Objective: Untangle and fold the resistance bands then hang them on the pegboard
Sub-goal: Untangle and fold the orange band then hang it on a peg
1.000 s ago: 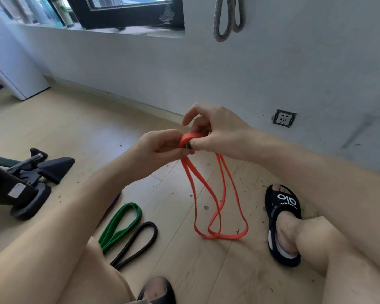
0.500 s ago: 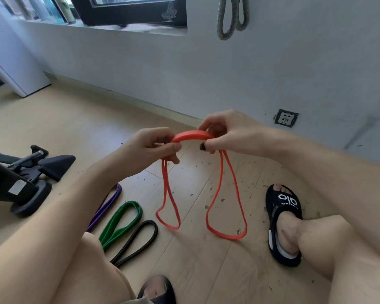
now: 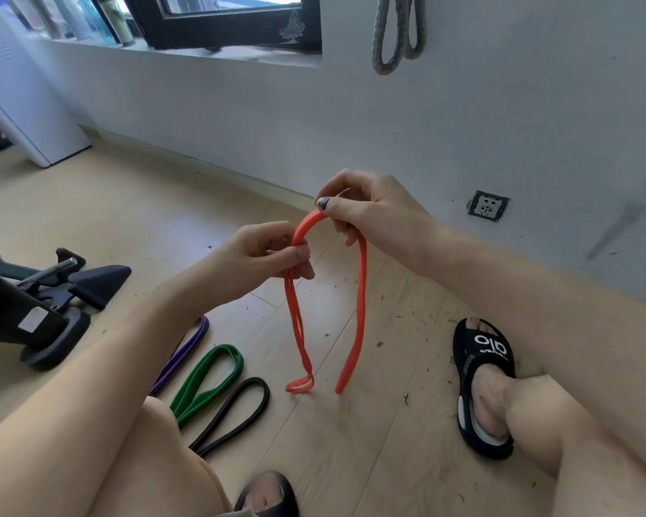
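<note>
Orange band (image 3: 358, 292) arches between left hand (image 3: 262, 255) and right hand (image 3: 366, 210), each grip pinching it; its loops dangle above open floor (image 3: 351, 442).

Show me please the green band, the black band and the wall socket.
green band (image 3: 222, 361): head view, upper bend of its loop.
black band (image 3: 256, 386): head view, far end of its loop.
wall socket (image 3: 487, 206): head view, middle of its plate.

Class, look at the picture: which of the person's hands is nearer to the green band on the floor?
Left. The left hand grips the orange band above and slightly right of the green band; the right hand pinches the orange band higher and farther right.
</note>
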Motion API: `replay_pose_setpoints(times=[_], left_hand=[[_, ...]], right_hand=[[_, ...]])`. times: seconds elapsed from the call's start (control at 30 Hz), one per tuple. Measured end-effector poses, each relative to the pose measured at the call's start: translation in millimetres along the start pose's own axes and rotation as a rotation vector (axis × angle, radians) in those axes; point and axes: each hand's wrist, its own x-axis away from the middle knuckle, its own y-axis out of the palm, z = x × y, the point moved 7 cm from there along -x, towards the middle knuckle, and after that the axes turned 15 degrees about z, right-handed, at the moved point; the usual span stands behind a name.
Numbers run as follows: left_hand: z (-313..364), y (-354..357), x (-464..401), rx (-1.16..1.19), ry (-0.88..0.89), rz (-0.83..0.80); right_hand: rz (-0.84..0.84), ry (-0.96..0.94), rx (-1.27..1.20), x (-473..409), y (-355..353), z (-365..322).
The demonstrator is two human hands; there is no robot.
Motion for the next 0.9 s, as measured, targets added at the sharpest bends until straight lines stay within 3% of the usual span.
replay_pose_setpoints(times=[0.33, 0.5, 0.9], left_hand=[[7.6, -7.0, -3.9, 0.033, 0.070, 0.089], [12.3, -8.8, -5.7, 0.057, 0.113, 0.147], [11.6, 2.9, -7.8, 0.045, 0.122, 0.100]], right_hand=[[0.051, 0.007, -0.022, -2.0, -2.5, -2.5], [0.001, 0.058, 0.006, -2.1, -2.0, 3.1], [-0.027, 0.095, -0.077, -1.7, -2.2, 5.9]])
